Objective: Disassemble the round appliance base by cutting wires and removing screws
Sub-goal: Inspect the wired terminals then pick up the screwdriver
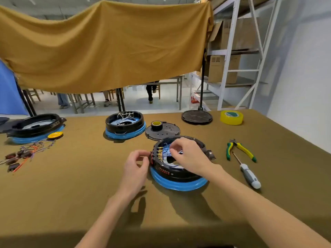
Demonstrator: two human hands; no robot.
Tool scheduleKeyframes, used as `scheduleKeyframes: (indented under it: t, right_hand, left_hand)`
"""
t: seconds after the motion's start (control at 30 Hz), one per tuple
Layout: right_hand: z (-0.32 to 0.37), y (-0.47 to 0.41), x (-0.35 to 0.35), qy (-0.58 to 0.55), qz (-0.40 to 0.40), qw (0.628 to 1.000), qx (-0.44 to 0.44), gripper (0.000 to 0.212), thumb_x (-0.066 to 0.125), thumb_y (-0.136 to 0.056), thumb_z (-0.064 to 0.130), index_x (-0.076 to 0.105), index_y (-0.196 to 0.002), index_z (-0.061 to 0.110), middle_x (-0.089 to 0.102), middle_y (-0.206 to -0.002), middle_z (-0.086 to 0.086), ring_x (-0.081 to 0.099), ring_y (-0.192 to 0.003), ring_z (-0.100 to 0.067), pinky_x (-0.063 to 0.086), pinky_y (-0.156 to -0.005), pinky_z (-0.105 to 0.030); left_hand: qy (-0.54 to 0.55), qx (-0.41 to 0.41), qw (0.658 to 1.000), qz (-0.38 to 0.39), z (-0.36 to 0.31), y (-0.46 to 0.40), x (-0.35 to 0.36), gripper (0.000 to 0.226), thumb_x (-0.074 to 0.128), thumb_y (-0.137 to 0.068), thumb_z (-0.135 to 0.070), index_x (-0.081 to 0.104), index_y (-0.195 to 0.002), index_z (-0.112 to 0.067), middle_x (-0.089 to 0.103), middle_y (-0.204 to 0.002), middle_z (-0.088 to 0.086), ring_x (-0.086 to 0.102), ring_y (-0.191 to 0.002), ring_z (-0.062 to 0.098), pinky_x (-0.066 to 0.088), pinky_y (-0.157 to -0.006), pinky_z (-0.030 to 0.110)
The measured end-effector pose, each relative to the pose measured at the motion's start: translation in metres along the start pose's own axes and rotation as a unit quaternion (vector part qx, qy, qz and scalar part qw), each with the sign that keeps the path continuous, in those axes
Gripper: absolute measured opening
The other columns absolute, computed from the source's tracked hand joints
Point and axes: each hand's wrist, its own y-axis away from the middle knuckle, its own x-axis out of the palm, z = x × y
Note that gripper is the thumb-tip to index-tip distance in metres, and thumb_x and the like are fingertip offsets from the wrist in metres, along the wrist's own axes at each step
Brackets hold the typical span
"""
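Workshop, olive table (71, 194) | left hand (136, 169) curled, empty | right hand (188, 156) pinching wires (167, 151)

Olive-brown cloth-covered table (71, 185). Far right: yellow roll of tape (231, 117), just left of it a flat black round ribbed lid (196, 117). Small black-and-yellow tape roll (156, 125) sits on a black perforated round plate (167, 131). Mustard-yellow fabric sheet (107, 45) hangs behind the table. White metal shelving rack (231, 56) holds brown cardboard boxes (219, 68), back right.
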Motion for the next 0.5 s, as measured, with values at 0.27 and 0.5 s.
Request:
scheduleKeyframes:
  t: [0.27,0.5]
  right_hand:
    - [-0.025,-0.048,0.038,0.005,0.213,0.977,0.000,0.021,0.060,-0.099,0.042,0.064,-0.117,0.030,0.066,-0.092,0.015,0.064,-0.083,-0.003,0.053,-0.076,-0.025]
    - [-0.038,-0.046,0.036,-0.030,0.206,0.976,-0.056,0.012,0.061,-0.096,0.042,0.068,-0.105,0.037,0.065,-0.096,0.018,0.063,-0.088,-0.002,0.052,-0.075,-0.021]
  left_hand:
    - [0.053,-0.069,0.992,0.088,0.042,-0.075,0.035,0.031,0.047,-0.108,-0.032,0.058,-0.137,-0.026,0.063,-0.130,-0.012,0.058,-0.121,0.004,0.052,-0.104,0.034]
    - [0.107,-0.082,0.988,0.077,0.064,-0.067,0.046,0.026,0.046,-0.107,-0.039,0.060,-0.129,-0.037,0.070,-0.117,-0.026,0.062,-0.115,-0.006,0.050,-0.091,0.014]
